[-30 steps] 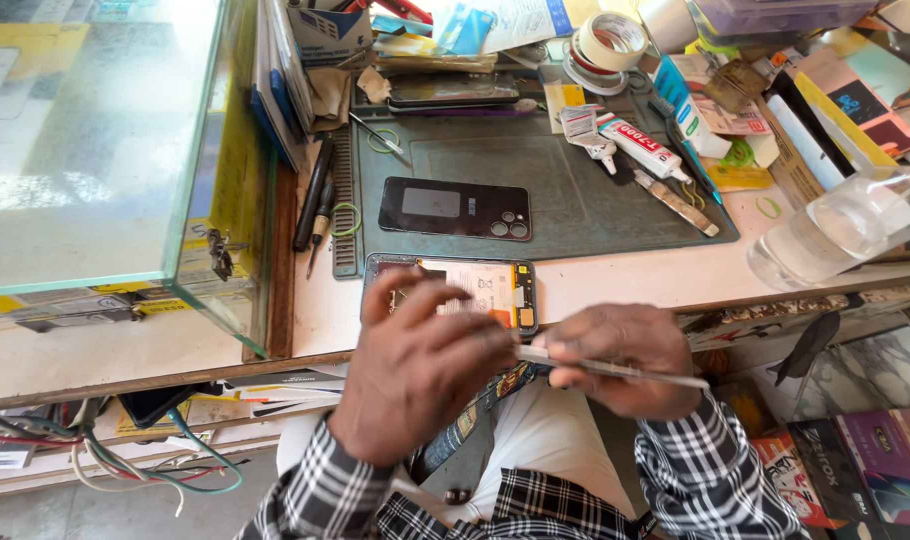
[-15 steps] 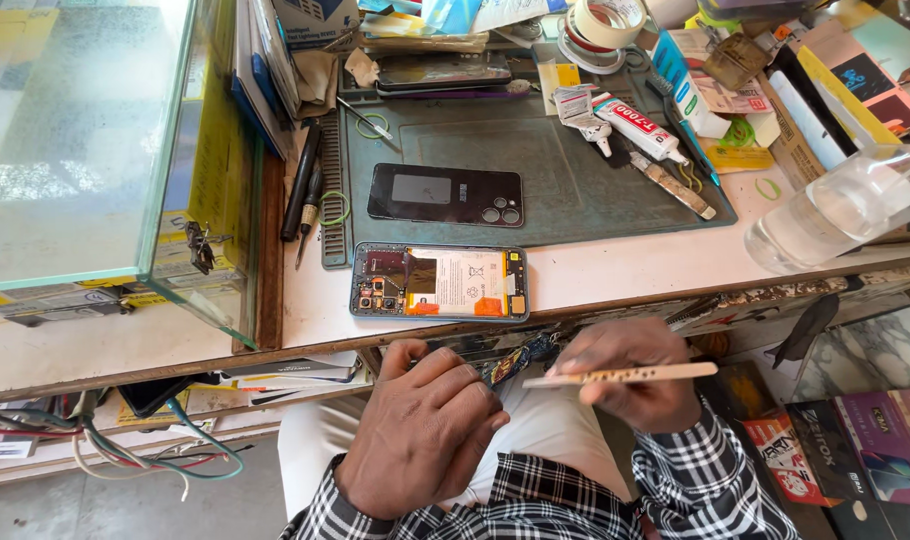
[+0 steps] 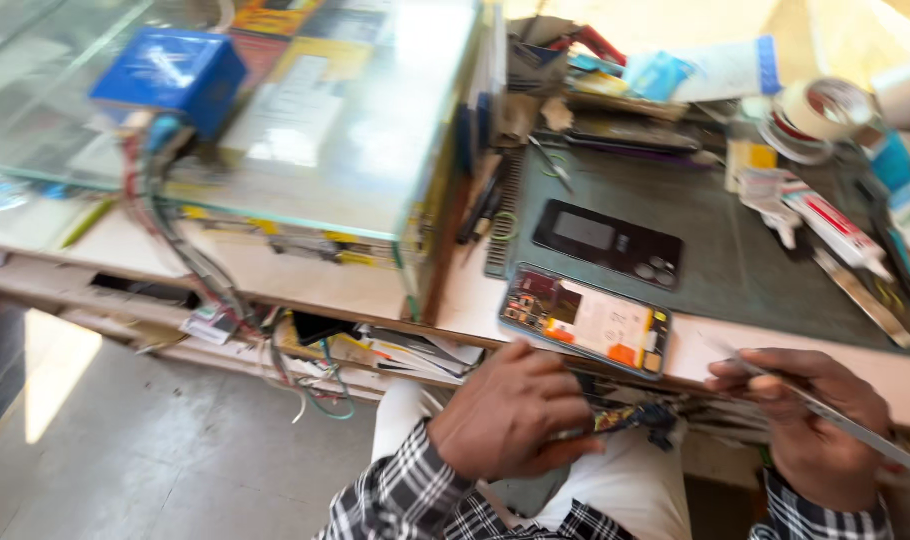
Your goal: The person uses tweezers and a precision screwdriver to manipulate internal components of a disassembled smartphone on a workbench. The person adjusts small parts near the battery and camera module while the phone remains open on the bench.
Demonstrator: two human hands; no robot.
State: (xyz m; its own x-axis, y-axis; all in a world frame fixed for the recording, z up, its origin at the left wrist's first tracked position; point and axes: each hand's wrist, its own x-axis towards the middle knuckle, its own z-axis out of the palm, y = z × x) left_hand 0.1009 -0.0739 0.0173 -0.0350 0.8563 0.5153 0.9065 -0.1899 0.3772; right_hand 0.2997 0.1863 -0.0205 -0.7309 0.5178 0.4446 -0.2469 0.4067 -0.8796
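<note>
The right hand (image 3: 810,420) pinches a long thin metal tool (image 3: 805,400) between thumb and fingers; the tool's long axis runs from upper left, near the worktop (image 3: 375,290) edge, down to the lower right past the wrist. The left hand (image 3: 510,415), knuckles up and fingers curled, closes on a small dark part with coloured bits (image 3: 635,418), held over the lap just below the worktop edge. Just above both hands an opened phone (image 3: 587,322) lies flat, innards up, long axis left to right. Beyond it a black back cover (image 3: 608,243) rests on a dark green mat (image 3: 735,270).
</note>
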